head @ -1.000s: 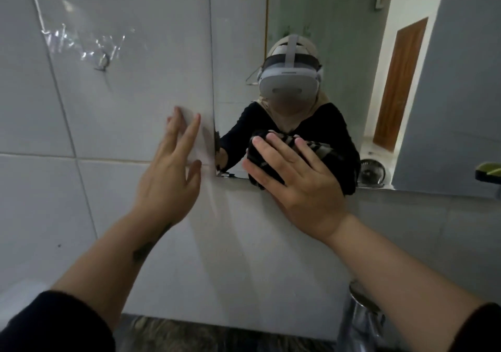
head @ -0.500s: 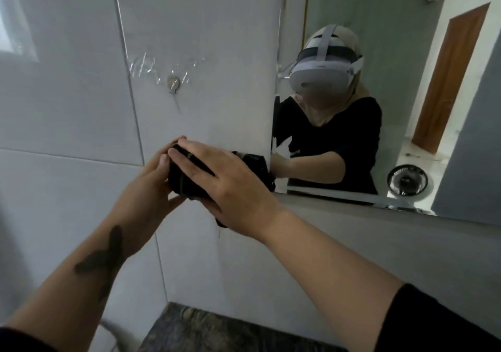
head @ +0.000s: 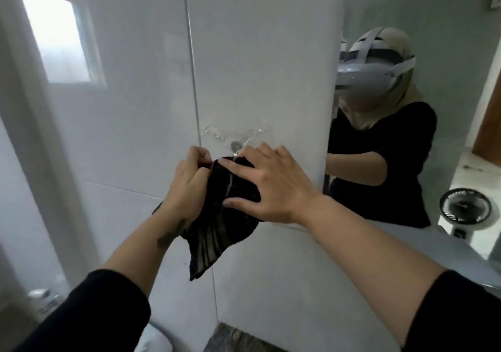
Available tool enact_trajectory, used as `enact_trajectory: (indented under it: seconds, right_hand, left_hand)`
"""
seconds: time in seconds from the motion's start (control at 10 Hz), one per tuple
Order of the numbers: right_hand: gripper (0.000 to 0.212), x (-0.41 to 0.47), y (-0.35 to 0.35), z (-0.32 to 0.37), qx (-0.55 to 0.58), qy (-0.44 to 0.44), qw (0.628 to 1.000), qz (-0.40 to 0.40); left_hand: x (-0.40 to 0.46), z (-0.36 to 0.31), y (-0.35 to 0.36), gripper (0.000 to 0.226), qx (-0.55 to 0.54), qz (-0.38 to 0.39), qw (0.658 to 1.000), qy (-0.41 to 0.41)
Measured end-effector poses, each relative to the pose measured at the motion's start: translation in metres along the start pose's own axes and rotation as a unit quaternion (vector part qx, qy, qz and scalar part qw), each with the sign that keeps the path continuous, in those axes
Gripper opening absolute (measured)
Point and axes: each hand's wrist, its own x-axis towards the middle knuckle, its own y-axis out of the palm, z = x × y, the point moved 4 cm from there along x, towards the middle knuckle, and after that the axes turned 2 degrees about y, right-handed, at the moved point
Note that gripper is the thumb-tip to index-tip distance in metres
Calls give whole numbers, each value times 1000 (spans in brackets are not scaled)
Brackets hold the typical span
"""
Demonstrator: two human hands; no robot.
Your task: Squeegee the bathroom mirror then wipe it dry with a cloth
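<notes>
Dim, hazy daylight from window (head: 58,37); edges warped.

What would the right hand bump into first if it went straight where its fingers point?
Probably the left hand, pinching the black cloth just ahead of the right hand; depth is unclear.

This is a home bathroom, walled in large glossy white tiles (head: 257,53) with thin grout lines, and a frameless mirror (head: 433,4) is fixed flat against them above a ledge. A small frosted window (head: 58,37) sits high on the left, a clear stick-on hook (head: 235,144) clings to one tile, and a mottled stone countertop (head: 238,338) shows at the bottom edge beside a curved piece of white ceramic (head: 154,338). The mirror reflects a pale green wall with a switch plate (head: 494,1), a brown wooden door (head: 490,123) and a small round fan (head: 465,206), all domestic in kind.
</notes>
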Motion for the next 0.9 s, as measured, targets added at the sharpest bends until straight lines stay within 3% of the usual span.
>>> enact_trajectory:
  seconds: [0.1,0.2,0.3,0.4,0.5,0.6,0.7,0.8,0.9]
  right_hand:
    - [56,22,-6,-10,-40,37,998,-37]
    - [31,37,-2,-19,-118,80,982,-120]
    - [32,35,18,-21,-136,112,974,-145]
    - [36,24,35,-16,-137,136,968,-160]
    - [35,14,45,-7,-129,184,961,-164]
    - [42,7,54,5,-79,246,954,-150]
    - [51,-4,60,16,-18,294,948,-119]
    - [65,-18,51,25,30,288,954,-78]
    - [72,-78,31,47,105,300,947,-50]
  left_hand:
    - [26,-6,1,25,118,2,990,72]
    - [56,-14,8,29,164,-36,978,128]
    - [64,-2,17,30,122,-75,980,141]
    - [47,12,21,26,174,-173,957,154]
    - [32,25,31,36,245,-175,942,148]
    - [18,33,39,52,143,-136,972,129]
    - [3,38,42,61,143,-97,979,113]
    - [-8,34,32,66,158,-81,981,82]
    - [-63,40,29,70,128,-106,984,66]
